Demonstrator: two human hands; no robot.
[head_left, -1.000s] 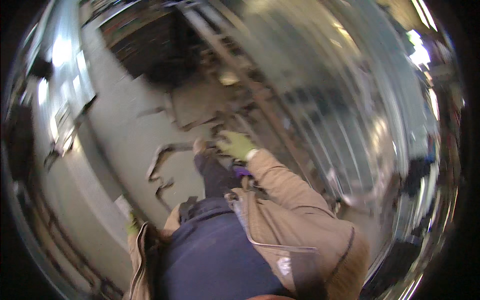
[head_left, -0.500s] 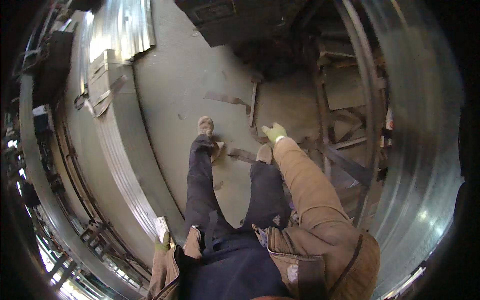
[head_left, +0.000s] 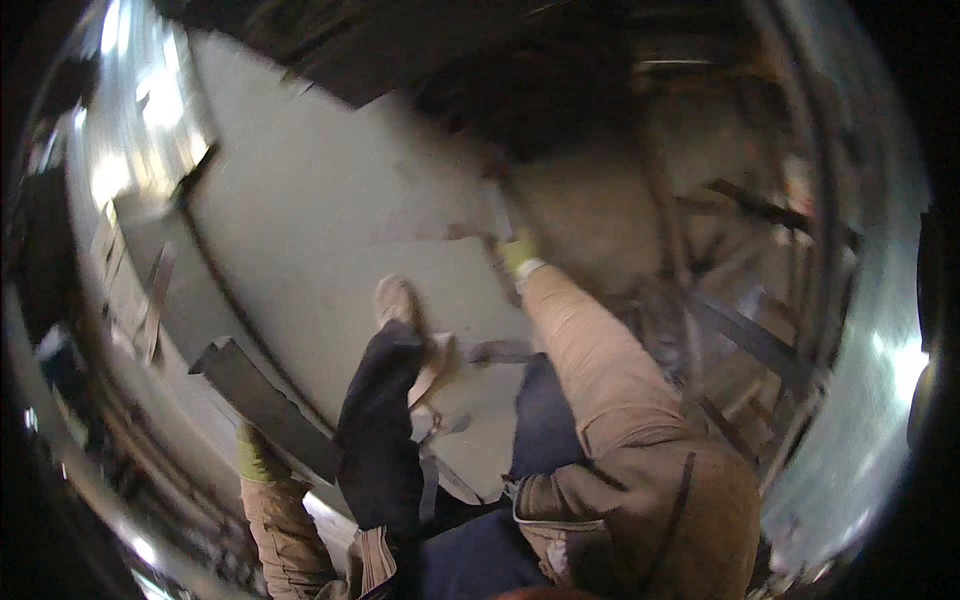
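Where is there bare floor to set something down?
The widest bare patch of floor lies between the shiny metal sheets on the left and the shoe. Below and right of the right hand, dark strips crowd the space; blur hides detail.

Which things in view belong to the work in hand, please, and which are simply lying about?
Seemingly in use:
- grey metal piece, at the left hand
- narrow bar, at the right hand; blur hides the grip

Apparently just lying about:
- short dark strip on the floor
- shiny metal sheet, upper left
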